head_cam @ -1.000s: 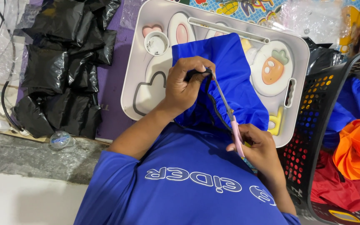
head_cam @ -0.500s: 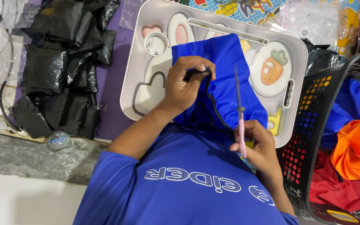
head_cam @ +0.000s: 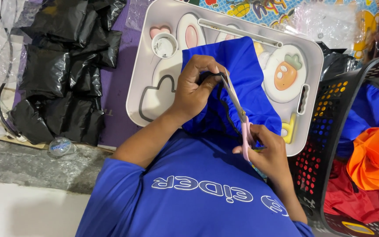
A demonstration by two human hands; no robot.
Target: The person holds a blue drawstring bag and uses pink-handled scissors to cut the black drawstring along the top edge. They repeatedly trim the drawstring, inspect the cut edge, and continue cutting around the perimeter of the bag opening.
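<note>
Pinched between the thumb and fingers of the left hand (head_cam: 194,90), a fold of the blue garment (head_cam: 242,87) is being held taut, a thin black cord or seam being gripped with it — while the pink-handled scissors (head_cam: 237,116) are being clasped in the right hand (head_cam: 266,151), fingers closed through the handles. The blades are being laid along the gathered edge of the fabric, tips being brought right against the left fingers. Compared with a moment ago, the scissors are being swung back from a near-upright tilt to a slant toward the left hand, and the fabric is being kept where it was; the work along the gathered edge is judged to be under way rather than finished.

The garment is being supported over the right half of the white lap tray (head_cam: 145,101), its free end being draped toward the tray's near edge and the body. A small round cup recess (head_cam: 164,45) is being left uncovered at the tray's far left corner, a carrot picture (head_cam: 285,74) near its right edge. Black plastic bags (head_cam: 58,74) are being kept left of the tray — a black laundry basket (head_cam: 330,131) with orange and red cloth at its right.
</note>
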